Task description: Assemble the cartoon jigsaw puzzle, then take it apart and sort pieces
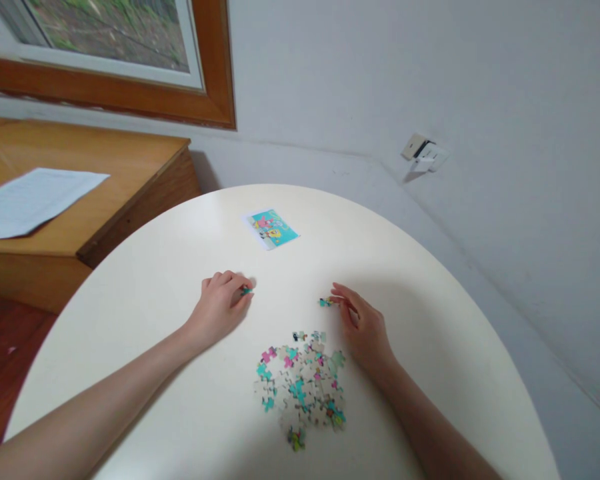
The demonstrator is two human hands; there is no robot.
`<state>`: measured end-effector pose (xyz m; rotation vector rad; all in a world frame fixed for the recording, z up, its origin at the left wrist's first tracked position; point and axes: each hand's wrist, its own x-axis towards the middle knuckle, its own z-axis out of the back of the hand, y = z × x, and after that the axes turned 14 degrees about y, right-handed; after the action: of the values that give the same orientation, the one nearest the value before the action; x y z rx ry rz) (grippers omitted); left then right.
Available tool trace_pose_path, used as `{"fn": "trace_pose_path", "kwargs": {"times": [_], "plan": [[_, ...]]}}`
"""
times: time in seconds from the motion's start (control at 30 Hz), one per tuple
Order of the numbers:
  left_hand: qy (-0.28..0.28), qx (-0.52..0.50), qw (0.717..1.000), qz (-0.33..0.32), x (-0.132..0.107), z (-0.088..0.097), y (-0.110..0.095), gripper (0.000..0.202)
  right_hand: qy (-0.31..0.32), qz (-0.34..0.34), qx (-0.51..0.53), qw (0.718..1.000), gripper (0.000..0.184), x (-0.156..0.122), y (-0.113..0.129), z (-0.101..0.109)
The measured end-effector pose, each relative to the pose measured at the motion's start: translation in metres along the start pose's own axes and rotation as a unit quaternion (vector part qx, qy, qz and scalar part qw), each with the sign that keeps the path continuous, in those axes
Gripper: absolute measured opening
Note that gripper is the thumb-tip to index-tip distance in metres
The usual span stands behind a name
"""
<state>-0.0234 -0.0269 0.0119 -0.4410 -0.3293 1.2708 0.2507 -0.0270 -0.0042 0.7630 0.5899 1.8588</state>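
Observation:
My left hand (225,300) is closed in a pinch above the left middle of the white round table (170,407). A small teal puzzle piece (247,291) shows between its thumb and fingertips. Across from it, my right hand (365,327) has its fingertips on the right edge of a teal and yellow puzzle piece (325,302); its thumb is bent in underneath. Nearer to me lies a loose pile of puzzle pieces (303,387), some pale, others teal or pink. Two pieces, one of them dark and white (299,337), lie at the pile's far edge.
Towards the table's far side lies a colourful cartoon picture card (274,228). A wooden bench (145,180) with a white paper sheet (40,200) stands at the left, below a wood-framed window (215,67). Behind the table, a wall socket (427,157) has something plugged in.

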Motion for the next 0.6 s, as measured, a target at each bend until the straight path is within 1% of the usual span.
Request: {"fn": "trace_pose_path", "kwargs": {"times": [0.1, 0.23, 0.43, 0.53, 0.6], "plan": [[-0.003, -0.006, 1.000, -0.002, 0.000, 0.000, 0.001, 0.018, -0.009, 0.003, 0.001, 1.000, 0.034, 0.000, 0.001, 0.000], [-0.010, -0.011, 1.000, -0.005, 0.000, -0.001, 0.001, 0.019, -0.016, 0.041, -0.075, 0.996, 0.033, 0.000, 0.002, 0.002], [-0.013, -0.034, 0.999, 0.001, 0.000, 0.000, 0.000, 0.018, 0.019, 0.083, -0.194, 0.977, 0.035, -0.005, 0.009, 0.003], [-0.016, -0.041, 0.999, -0.001, 0.000, 0.001, -0.001, 0.019, 0.039, 0.088, -0.230, 0.968, 0.037, -0.006, 0.012, 0.002], [-0.019, -0.041, 0.999, -0.005, 0.000, 0.001, -0.001, 0.020, 0.040, 0.082, -0.251, 0.964, 0.036, -0.006, 0.013, 0.002]]}}
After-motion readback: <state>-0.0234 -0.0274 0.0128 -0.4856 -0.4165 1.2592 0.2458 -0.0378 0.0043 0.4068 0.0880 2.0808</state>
